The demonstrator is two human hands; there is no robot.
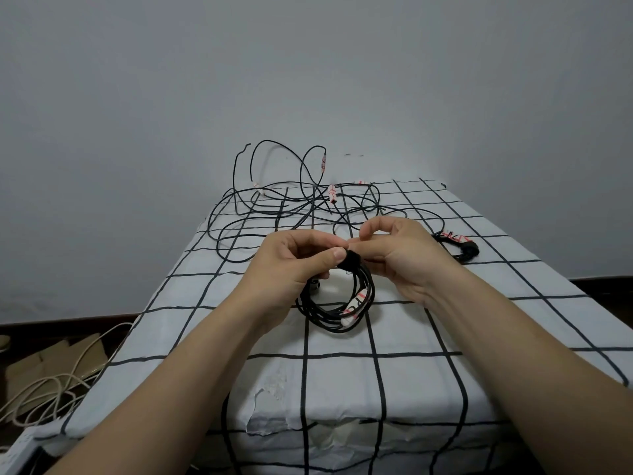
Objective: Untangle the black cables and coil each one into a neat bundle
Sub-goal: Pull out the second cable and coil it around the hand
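A coiled black cable [334, 315] with a white-and-red label hangs just above the checked table top at the centre. A black strap [350, 260] wraps its top. My left hand [291, 265] pinches the coil and strap from the left. My right hand [400, 255] pinches the strap from the right, fingertips meeting the left hand's. A tangle of loose black cables [291, 207] with white-and-red labels lies at the far end of the table. Another bundled black cable [460, 246] lies to the right, behind my right hand.
The table [411, 378] wears a white cloth with a black grid and stands against a grey wall. On the floor at the left lie beige cables [51, 389] and cardboard pieces [44, 361]. A white power strip [17, 454] sits at the bottom left corner.
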